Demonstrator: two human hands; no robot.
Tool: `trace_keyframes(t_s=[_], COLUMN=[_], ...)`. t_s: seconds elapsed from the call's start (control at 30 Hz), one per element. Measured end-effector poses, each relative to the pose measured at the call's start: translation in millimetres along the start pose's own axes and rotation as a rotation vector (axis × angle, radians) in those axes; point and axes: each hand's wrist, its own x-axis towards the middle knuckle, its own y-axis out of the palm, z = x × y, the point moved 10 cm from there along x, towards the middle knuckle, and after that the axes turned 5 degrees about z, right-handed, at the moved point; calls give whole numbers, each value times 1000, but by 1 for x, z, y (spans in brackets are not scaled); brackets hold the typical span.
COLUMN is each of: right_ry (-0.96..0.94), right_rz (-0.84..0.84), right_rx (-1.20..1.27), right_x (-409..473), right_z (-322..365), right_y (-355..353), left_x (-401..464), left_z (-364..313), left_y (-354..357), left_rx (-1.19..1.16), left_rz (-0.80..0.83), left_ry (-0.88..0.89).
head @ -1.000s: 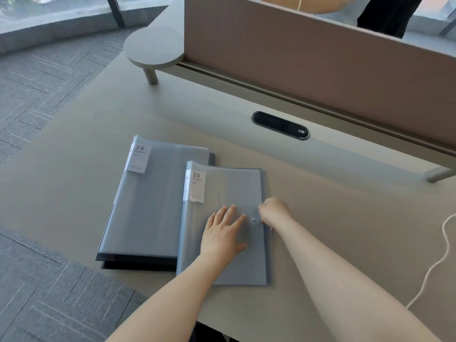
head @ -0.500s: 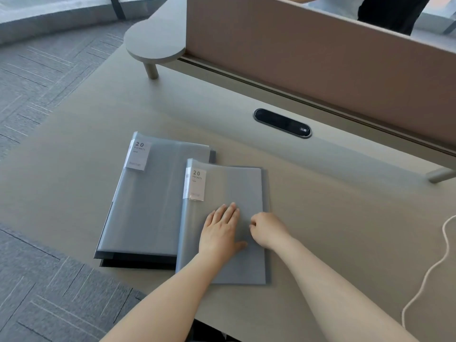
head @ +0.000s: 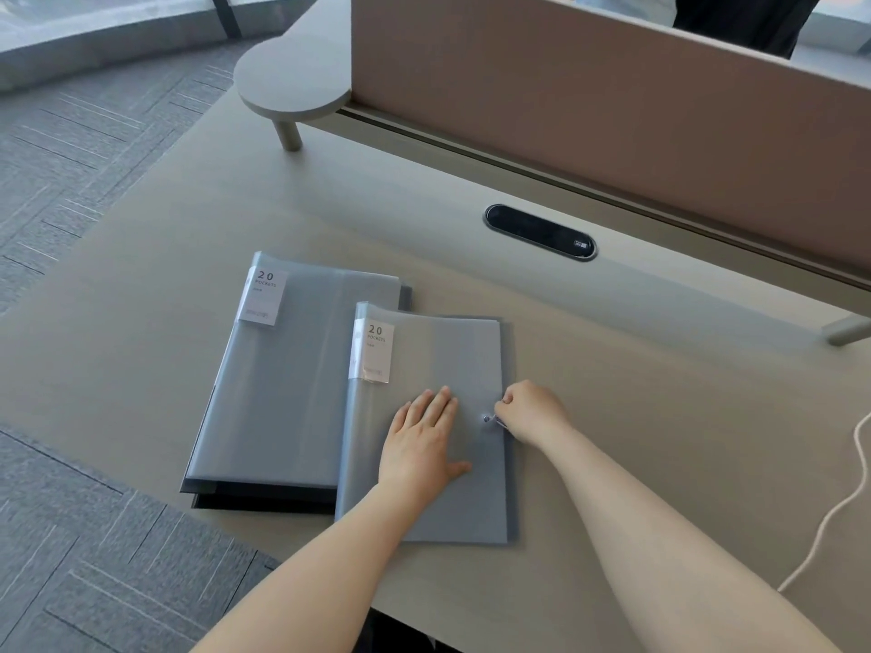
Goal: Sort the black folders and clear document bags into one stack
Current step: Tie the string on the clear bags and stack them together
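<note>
Left hand flat, fingers straight, pressing translucent grey plastic document bag; right hand curled, pinching its small metal snap.

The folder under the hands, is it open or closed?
Closed: the near folder lies flat, cover down, left hand pressing it; right hand pinches its snap.

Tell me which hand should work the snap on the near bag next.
Right. The right hand already pinches at the snap by the near bag's right edge, while the left hand lies flat, pinning the bag.
</note>
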Motion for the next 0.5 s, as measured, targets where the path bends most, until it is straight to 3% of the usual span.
trace_keyframes(t_s=[0.27, 0.4, 0.5], right_ry=[-94, -52, -2], right_rz=[-92, -213, -305], right_rx=[-28, 181, 230], right_x=[11, 2, -10], right_z=[20, -1, -21], right_y=[-1, -8, -14], left_x=[-1, -1, -8], left_z=[1, 2, 18], left_y=[-1, -3, -17], left_rx=[-18, 28, 19], left_rz=[3, 25, -45], left_ry=[-19, -24, -116])
